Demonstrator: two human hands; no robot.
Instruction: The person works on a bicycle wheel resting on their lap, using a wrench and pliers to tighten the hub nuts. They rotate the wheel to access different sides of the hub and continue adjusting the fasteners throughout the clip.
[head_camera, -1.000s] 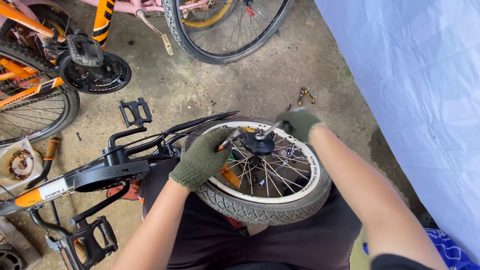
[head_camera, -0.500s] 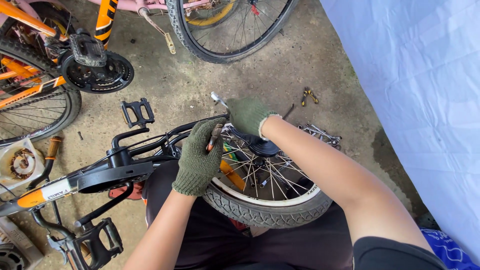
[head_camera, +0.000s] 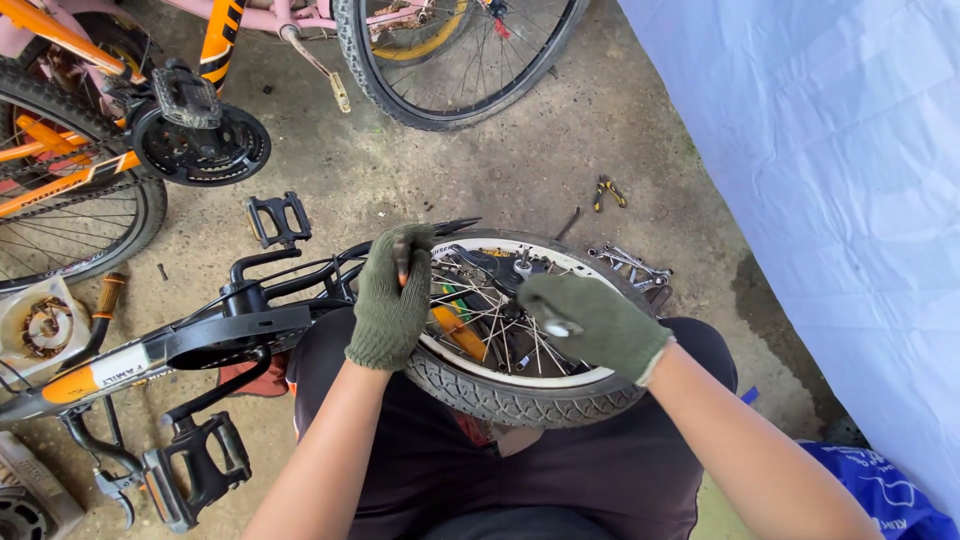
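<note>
Here the small bike wheel (head_camera: 520, 340) lies across the lap; the left hand (head_camera: 390, 295) clamps its rim, and the right hand (head_camera: 590, 322) grips a wrench (head_camera: 558, 327) over the spokes. Brace the wheel firmly, turn squarely.

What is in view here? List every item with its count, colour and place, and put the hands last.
Small wheel: one, white rim, black tyre, across the person's lap.
Bike frame: one, black and orange, lying on the left.
Pedals: two, black, one above the frame, one lower left.
Orange bike: one, upper left, with black chainring.
Large wheel: one, black tyre, top centre.
Pliers: one, yellow-handled, on the concrete beyond the small wheel.
Wrenches: a silver cluster, right of the small wheel.
Tarp: one, pale blue, right side.
Left hand: green glove, on the wheel's left rim, gripping a slim tool.
Right hand: green glove, over the spokes, holding a metal tool.
</note>
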